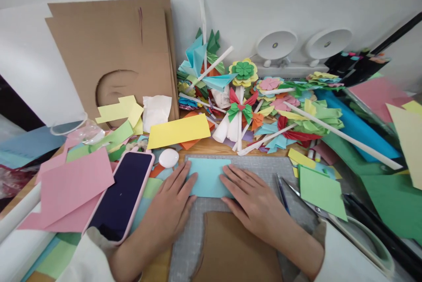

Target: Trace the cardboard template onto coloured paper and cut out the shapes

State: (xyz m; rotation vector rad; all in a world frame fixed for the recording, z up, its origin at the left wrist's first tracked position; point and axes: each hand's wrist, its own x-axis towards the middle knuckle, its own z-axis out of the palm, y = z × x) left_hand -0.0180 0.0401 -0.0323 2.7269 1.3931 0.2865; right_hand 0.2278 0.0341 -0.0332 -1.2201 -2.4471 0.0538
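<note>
A light blue sheet of paper (210, 178) lies flat on the grey cutting mat (263, 165). My left hand (176, 189) rests on its left edge, fingers stretched out and slightly apart. On the right edge lies my right hand (249, 192), also flat with spread fingers. Neither hand grips anything; both press or touch the paper. Just below, a piece of brown cardboard (235, 251) covers part of the mat. To the right of my right hand are a pen (282, 192) and scissors (318, 211), the latter partly under a green paper square (319, 189).
A phone (121, 194) lies left of my left hand, beside pink paper (75, 185). Cardboard sheets (112, 49) lean on the wall. Behind the mat are a yellow strip (180, 130), folded paper flowers (244, 73) and white paper sticks (343, 134). Two white round devices (277, 46) stand behind.
</note>
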